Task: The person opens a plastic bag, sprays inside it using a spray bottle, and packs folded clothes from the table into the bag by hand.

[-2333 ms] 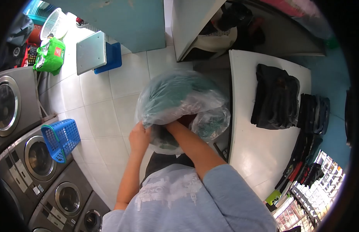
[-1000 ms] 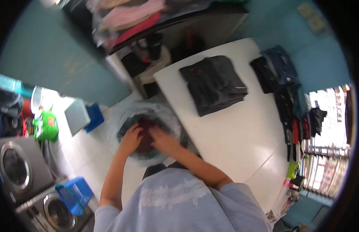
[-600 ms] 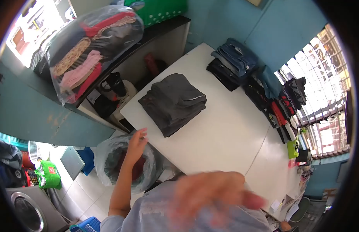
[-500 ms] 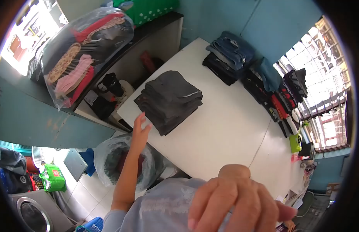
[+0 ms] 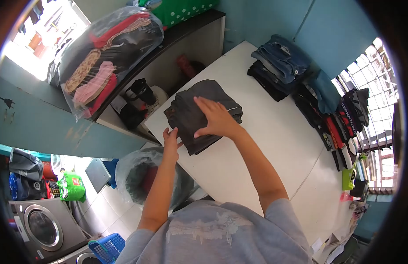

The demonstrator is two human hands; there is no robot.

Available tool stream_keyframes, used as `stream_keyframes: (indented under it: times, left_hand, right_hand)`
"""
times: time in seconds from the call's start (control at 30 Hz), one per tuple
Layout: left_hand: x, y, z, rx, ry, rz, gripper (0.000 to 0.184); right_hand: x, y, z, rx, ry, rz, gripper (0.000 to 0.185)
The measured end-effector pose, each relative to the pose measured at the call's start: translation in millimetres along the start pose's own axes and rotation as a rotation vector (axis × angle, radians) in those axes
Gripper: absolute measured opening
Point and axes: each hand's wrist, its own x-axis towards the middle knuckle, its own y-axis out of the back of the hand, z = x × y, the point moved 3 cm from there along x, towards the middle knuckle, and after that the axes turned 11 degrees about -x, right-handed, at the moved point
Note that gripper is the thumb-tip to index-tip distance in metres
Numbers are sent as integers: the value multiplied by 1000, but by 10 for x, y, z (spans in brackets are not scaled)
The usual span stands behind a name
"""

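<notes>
A: What should I picture first?

B: I'm standing by a smooth white table. Over it the person's right hand is palm down, fingers spread, thumb well away from the rest. Directly beneath those fingers lies a squarish pile of folded dark-grey cloth garments. How firmly the palm presses, I can't tell.

A: And the other side?

B: The left hand is at the pile's near left corner, fingers loosely parted, tips at the cloth's edge. I see no fold pinched between them.

A: Why hold them like that?

B: My guess: the broad right hand steadies the top while the left minds the edge. The pile sits near the table's border, within easy reach of both.

A: What surrounds the fingers?

B: Below the left fingers, beside the table, is a wide-mouthed translucent plastic bag, dark red cloth inside; its upturned mouth probably keeps that handy. Well to the right of the right fingertips, folded blue denim garments rest on folded black garments, perhaps set apart to separate kinds. Beyond the left fingers, on a dark-topped shelf, bulges a clear plastic sack of pink, red and patterned cloth.
</notes>
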Motion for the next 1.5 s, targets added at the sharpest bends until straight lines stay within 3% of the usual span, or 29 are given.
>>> stream_keyframes:
  times: [0.07, 0.13, 0.3, 0.4, 0.5, 0.63, 0.7, 0.8, 0.9, 1.03, 1.13, 1.17, 1.37, 1.47, 1.5]
  left_hand:
    - [21, 59, -56, 25, 37, -2, 64]
    - [101, 94, -122, 65, 68, -47, 66]
    - [37, 36, -156, -26, 127, -84, 48]
    - [58, 41, -173, -66, 138, -119, 45]
    - [80, 72, -188, -44, 126, -161, 43]
    - [162, 113, -253, 20, 109, -167, 41]
    - [175, 120, -263, 57, 73, -167, 43]
    - [162, 159, -212, 199, 4, -75, 59]
    - [31, 85, -275, -36, 164, -94, 83]
    - [50, 18, -255, -71, 232, -152, 104]
    - [145, -1, -212, -98, 291, -178, 104]
    - [182, -2, -198, -111, 312, -169, 106]
    - [-11, -266, 163, 2, 333, -291, 103]
    - [100, -297, 188, 80, 364, -244, 92]
    - [154, -287, 187, 75, 372, -233, 88]
  right_hand:
    - [-45, -292, 13, -146, 24, -56, 101]
    - [-20, -487, 102, 7, 19, -24, 79]
    - [45, -473, 219, 407, -90, -19, 41]
    - [30, -431, 188, 394, -114, 20, 36]
    - [15, -363, 72, 370, -52, 205, 38]
    - [-98, -371, -219, 199, -3, 214, 37]
    - [-238, -519, -331, -68, 19, 170, 35]
    - [-343, -539, -299, -21, 82, 241, 33]
    - [-222, -493, 46, 394, -11, 168, 33]
    - [-128, -311, 843, 458, -715, 357, 46]
    - [-109, -454, 1258, 499, -877, -70, 65]
    - [-129, -528, 1302, 568, -860, -148, 83]
    - [-6, -845, 1615, 741, -1033, -407, 71]
    - [99, -670, 1586, 706, -1038, -456, 68]
    - [117, -622, 1539, 856, -999, -477, 68]
